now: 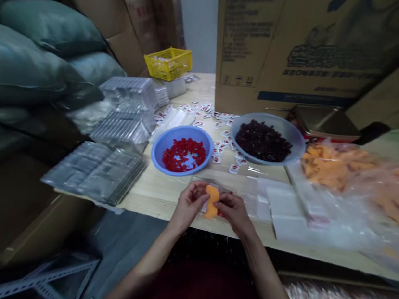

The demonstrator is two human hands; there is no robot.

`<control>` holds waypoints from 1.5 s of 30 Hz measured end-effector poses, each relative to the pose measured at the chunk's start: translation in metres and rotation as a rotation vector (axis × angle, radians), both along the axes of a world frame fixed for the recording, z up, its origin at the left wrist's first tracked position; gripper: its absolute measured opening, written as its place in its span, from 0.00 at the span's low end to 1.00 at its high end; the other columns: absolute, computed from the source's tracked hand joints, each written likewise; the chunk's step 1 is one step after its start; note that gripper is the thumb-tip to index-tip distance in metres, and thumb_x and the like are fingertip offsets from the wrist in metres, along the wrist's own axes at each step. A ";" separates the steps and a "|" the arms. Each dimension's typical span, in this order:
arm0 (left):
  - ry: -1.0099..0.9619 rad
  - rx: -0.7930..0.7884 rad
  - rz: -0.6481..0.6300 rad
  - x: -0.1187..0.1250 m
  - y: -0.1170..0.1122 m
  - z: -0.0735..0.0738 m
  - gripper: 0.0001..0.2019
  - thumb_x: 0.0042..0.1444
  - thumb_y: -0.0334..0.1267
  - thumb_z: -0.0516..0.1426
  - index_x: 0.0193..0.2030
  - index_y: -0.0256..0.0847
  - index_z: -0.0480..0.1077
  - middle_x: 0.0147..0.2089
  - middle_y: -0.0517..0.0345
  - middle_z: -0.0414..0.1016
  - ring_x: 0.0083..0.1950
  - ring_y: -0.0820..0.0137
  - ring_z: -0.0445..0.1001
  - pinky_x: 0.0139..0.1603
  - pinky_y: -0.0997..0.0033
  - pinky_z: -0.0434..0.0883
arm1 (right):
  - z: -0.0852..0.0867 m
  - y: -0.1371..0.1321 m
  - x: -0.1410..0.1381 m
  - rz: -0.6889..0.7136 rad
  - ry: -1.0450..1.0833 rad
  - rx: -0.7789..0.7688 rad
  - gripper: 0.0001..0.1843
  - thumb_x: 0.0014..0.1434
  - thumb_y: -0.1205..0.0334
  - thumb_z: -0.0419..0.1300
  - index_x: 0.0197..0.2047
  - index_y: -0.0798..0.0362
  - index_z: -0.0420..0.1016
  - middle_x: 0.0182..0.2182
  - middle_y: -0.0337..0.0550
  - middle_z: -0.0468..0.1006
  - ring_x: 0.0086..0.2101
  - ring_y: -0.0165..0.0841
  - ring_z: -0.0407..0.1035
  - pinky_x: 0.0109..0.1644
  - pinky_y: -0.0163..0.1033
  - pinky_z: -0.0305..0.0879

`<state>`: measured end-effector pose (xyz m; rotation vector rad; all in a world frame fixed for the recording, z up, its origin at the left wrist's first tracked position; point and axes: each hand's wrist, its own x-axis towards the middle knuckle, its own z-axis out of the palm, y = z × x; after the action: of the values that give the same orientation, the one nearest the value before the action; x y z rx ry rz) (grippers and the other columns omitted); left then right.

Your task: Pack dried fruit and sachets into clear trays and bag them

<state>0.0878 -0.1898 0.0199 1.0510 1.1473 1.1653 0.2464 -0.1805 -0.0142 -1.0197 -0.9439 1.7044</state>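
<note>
Near the table's front edge, my left hand (190, 201) and my right hand (234, 213) are closed on opposite sides of a flat orange piece with a wavy outline (211, 200). Thumbs and fingertips pinch it from left and right. Clear plastic shows under and around the hands, and bits of red are visible by my right fingers; their exact form is hard to make out. Just beyond my left hand stands a blue bowl (156, 152) with small red pieces (185, 153) in it. A larger pale bowl (298, 147) farther right holds dark pieces (263, 141).
Small printed packets (233, 168) lie scattered between the bowls. Clear plastic trays (98, 171) are stacked on the left, with a yellow basket (170, 63) behind. To the right are white sheets (283, 208) and bagged orange pieces (332, 166). A large cardboard box (288, 49) stands at the back.
</note>
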 end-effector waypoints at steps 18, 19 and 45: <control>1.020 0.388 -0.214 -0.042 0.034 -0.009 0.15 0.64 0.29 0.50 0.53 0.40 0.71 0.54 0.47 0.73 0.55 0.63 0.71 0.58 0.60 0.68 | -0.011 0.020 -0.005 -0.107 -0.088 0.095 0.15 0.48 0.52 0.73 0.38 0.47 0.82 0.37 0.41 0.83 0.38 0.36 0.76 0.47 0.44 0.73; 0.910 0.363 -0.184 -0.042 0.027 -0.007 0.14 0.65 0.32 0.51 0.54 0.41 0.71 0.55 0.47 0.74 0.55 0.64 0.71 0.58 0.60 0.68 | -0.011 0.018 -0.008 -0.109 -0.077 0.096 0.14 0.49 0.52 0.72 0.39 0.47 0.82 0.38 0.41 0.83 0.39 0.36 0.76 0.48 0.44 0.73; 1.323 0.415 -0.185 -0.059 0.002 -0.027 0.18 0.65 0.31 0.51 0.59 0.42 0.68 0.59 0.47 0.72 0.60 0.58 0.65 0.57 0.55 0.63 | -0.023 0.013 -0.045 0.105 -0.975 0.852 0.16 0.65 0.66 0.55 0.53 0.46 0.77 0.53 0.48 0.77 0.56 0.47 0.64 0.61 0.57 0.56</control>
<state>0.0287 -0.1874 -0.0068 2.3540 1.7347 0.4515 0.2016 -0.1672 -0.0376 -1.1674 -2.1170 0.6125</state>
